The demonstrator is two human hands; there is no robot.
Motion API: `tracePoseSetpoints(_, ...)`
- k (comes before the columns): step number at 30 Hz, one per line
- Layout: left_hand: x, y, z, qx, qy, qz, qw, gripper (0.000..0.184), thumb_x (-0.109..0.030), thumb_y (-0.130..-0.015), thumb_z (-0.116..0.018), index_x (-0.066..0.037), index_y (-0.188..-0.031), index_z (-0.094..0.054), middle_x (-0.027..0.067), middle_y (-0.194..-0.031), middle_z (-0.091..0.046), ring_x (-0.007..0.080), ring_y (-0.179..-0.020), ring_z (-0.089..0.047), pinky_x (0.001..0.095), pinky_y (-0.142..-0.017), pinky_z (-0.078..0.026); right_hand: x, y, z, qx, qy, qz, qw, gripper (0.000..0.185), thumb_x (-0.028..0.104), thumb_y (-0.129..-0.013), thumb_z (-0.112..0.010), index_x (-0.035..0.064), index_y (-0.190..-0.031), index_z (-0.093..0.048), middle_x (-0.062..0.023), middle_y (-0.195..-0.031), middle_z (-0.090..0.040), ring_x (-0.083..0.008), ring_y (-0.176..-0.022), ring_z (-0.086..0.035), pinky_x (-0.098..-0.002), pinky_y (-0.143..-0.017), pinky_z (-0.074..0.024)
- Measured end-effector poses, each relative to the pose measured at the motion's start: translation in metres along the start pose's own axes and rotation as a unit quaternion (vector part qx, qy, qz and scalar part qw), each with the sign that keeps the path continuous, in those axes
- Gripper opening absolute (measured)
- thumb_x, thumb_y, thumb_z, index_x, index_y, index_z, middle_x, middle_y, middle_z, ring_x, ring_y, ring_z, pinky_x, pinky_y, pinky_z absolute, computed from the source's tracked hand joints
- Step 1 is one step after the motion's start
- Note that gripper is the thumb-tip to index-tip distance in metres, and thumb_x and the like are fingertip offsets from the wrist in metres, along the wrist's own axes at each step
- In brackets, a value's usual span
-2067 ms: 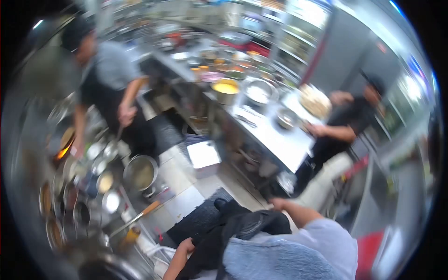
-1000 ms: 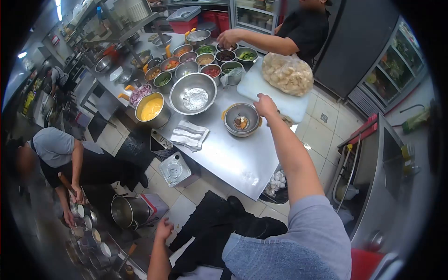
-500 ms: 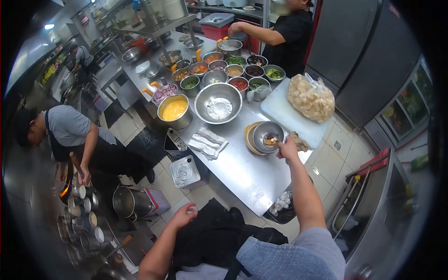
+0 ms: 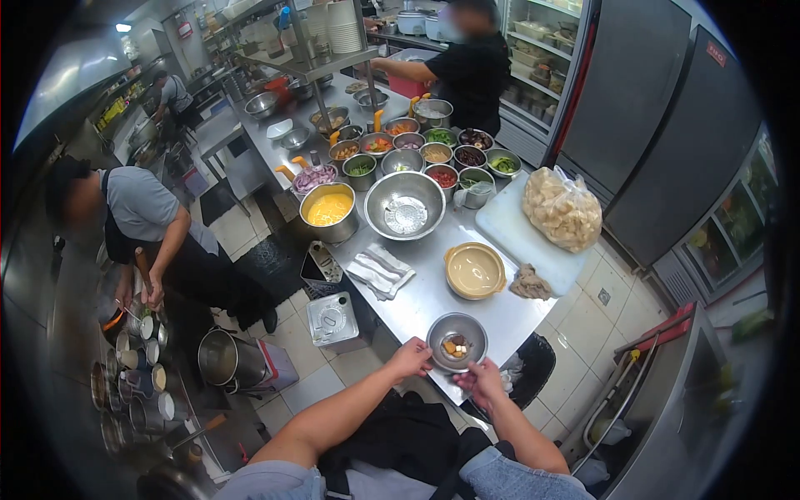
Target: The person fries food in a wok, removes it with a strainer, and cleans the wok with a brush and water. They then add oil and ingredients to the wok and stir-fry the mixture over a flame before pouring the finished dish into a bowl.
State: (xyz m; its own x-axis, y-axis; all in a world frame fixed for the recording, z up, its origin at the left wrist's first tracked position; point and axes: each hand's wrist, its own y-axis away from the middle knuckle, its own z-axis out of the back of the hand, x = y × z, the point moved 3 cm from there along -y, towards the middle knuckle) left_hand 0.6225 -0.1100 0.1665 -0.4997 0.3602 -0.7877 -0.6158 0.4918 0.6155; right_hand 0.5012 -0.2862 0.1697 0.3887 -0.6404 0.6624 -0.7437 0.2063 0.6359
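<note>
A small steel bowl point(image 4: 460, 323) with a few brown, orange and white pieces of food point(image 4: 455, 347) inside is at the near edge of the steel table. My left hand point(image 4: 408, 360) pinches its rim on the left side. On the lower right of the same rim, my right hand point(image 4: 483, 383) is closed with thumb and fingers. Just beyond stands a tan clay pot point(image 4: 475, 265), its glossy inside showing. To its right lies a crumpled brown cloth point(image 4: 530, 283).
A large steel mixing bowl point(image 4: 406, 190) stands behind, near a pot of yellow liquid point(image 4: 328, 212) and several ingredient tubs. A folded striped towel point(image 4: 380, 271) lies left. A white cutting board point(image 4: 508, 218) carries a bulging plastic bag point(image 4: 562, 208). Co-workers stand left and across the table.
The steel bowl has come out of the clay pot and moved to the near table edge. My left hand has risen to its rim; my right hand has drawn back with it.
</note>
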Motion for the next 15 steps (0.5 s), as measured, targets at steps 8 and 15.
tracePoseSetpoints(8, 0.017, -0.009, 0.013, -0.029, -0.013, -0.023, 0.999, 0.019, -0.012, -0.091, -0.062, -0.003, -0.099, -0.047, 0.0085, -0.086, -0.057, 0.0148, -0.07, -0.06, 0.0298, -0.058, -0.056, -0.029, 0.006, 0.025, 0.136, 0.058, -0.113, 0.983, 0.02, 0.02, -0.099, -0.051, 0.0034, -0.109, -0.048, -0.0124, -0.084, -0.065, -0.0276, -0.076, -0.07, -0.0334, -0.062, -0.0581)
tracePoseSetpoints(15, 0.012, 0.009, 0.043, -0.06, 0.033, -0.109, 0.992, 0.011, -0.002, -0.087, -0.054, -0.005, -0.087, -0.044, 0.0075, -0.073, -0.056, 0.0182, -0.054, -0.062, 0.0302, -0.047, -0.053, 0.004, -0.01, 0.041, 0.131, 0.184, -0.053, 0.973, 0.019, 0.026, -0.098, -0.055, 0.0068, -0.102, -0.055, -0.0095, -0.085, -0.066, -0.0183, -0.07, -0.068, -0.0278, -0.057, -0.054)
